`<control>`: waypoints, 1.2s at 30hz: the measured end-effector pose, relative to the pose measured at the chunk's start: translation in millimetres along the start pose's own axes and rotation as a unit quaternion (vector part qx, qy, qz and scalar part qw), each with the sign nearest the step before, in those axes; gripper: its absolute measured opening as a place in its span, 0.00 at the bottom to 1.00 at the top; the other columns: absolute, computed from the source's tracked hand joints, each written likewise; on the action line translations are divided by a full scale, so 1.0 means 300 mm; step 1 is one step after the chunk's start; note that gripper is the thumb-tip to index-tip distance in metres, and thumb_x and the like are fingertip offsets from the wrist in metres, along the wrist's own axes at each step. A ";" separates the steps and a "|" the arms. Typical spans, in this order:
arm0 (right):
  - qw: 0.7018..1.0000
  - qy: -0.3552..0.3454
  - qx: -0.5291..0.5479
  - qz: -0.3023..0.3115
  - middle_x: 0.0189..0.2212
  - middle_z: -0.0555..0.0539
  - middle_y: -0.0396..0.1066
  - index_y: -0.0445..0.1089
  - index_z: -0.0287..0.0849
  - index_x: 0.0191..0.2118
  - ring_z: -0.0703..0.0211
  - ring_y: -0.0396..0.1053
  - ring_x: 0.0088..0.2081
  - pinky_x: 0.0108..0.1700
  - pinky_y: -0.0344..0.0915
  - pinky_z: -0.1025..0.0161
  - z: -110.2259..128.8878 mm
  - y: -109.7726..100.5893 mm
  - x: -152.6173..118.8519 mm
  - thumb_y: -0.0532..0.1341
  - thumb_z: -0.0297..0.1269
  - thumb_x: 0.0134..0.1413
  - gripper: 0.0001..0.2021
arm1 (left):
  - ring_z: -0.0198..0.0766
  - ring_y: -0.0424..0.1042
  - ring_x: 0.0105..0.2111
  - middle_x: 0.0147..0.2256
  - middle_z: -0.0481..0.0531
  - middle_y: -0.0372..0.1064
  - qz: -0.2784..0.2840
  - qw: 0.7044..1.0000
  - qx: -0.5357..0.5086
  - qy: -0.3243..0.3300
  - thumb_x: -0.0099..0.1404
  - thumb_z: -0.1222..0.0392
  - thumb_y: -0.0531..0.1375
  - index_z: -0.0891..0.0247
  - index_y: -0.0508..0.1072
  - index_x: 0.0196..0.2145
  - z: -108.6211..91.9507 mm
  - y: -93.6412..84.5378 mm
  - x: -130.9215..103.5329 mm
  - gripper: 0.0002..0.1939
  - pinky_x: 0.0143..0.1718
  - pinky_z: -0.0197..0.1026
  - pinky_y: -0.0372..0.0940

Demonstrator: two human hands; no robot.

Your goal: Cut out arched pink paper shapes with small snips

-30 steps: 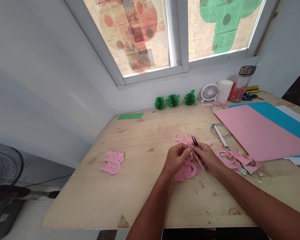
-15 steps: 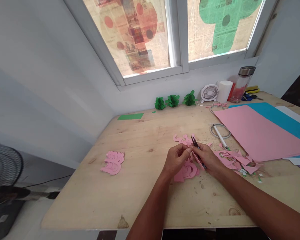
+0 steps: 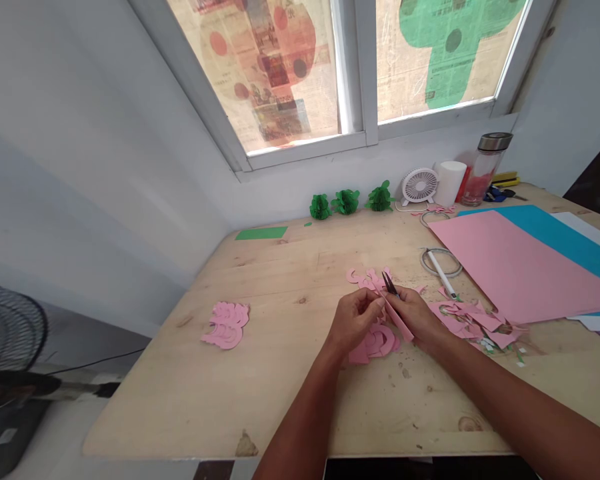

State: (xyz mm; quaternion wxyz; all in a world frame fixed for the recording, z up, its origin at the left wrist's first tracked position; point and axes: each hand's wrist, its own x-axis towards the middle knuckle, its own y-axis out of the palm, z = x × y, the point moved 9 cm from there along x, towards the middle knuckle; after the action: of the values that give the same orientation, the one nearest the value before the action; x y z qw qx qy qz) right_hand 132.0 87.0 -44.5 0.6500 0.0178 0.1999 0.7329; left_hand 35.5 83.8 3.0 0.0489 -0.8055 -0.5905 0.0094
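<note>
Over the right half of the table, my left hand (image 3: 354, 321) pinches a pink paper piece (image 3: 399, 321) between thumb and fingers. My right hand (image 3: 416, 317), close beside it, is closed around scissors (image 3: 389, 283); their dark blades stick out past the fingers, slightly apart, and the handles are hidden in the hand. The paper slants down between both hands. Under and behind them lie curved pink cut-outs (image 3: 377, 343) and small pink paper bits (image 3: 361, 277). Farther left sits a layered stack of pink cut-outs (image 3: 227, 325).
Pink scraps (image 3: 473, 317) and a white pen (image 3: 441, 274) lie right of my hands, near large pink sheets (image 3: 520, 267). Green paper shapes (image 3: 345, 201), a small white fan (image 3: 420, 185) and a glass bottle (image 3: 487, 170) stand along the wall. A green strip (image 3: 261, 233) lies far left.
The pink paper between my hands has turned, so more of its face shows in front of the scissors. The scissor blades have shifted slightly. Both hands stay in nearly the same place.
</note>
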 end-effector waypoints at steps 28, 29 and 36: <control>1.000 -0.005 -0.008 -0.003 0.18 0.52 0.65 0.71 0.38 0.28 0.62 0.62 0.22 0.26 0.58 0.65 0.004 -0.002 -0.002 0.67 0.47 0.40 0.16 | 0.33 0.67 0.23 0.22 0.49 0.67 0.000 1.000 0.017 0.003 0.59 0.53 0.58 0.65 0.69 0.25 -0.009 -0.001 -0.001 0.12 0.25 0.35 0.63; 1.000 -0.002 -0.005 -0.003 0.18 0.52 0.65 0.71 0.38 0.28 0.63 0.61 0.22 0.26 0.57 0.65 0.000 -0.003 0.000 0.67 0.47 0.40 0.16 | 0.33 0.67 0.23 0.21 0.49 0.67 -0.001 1.000 0.016 0.004 0.59 0.53 0.58 0.65 0.68 0.25 -0.009 -0.001 -0.001 0.13 0.25 0.35 0.63; 1.000 -0.006 0.007 0.004 0.18 0.53 0.65 0.71 0.38 0.28 0.64 0.61 0.21 0.25 0.57 0.66 -0.009 -0.004 0.007 0.67 0.44 0.41 0.13 | 0.33 0.67 0.22 0.21 0.48 0.67 -0.001 1.000 0.007 0.003 0.59 0.53 0.58 0.65 0.69 0.24 -0.008 0.000 -0.003 0.12 0.26 0.35 0.63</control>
State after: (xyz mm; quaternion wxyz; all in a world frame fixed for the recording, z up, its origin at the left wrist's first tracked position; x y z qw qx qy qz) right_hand 131.9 88.3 -48.0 0.6482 0.0274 0.2014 0.7338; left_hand 35.4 82.9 5.4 0.0562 -0.8047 -0.5910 0.0110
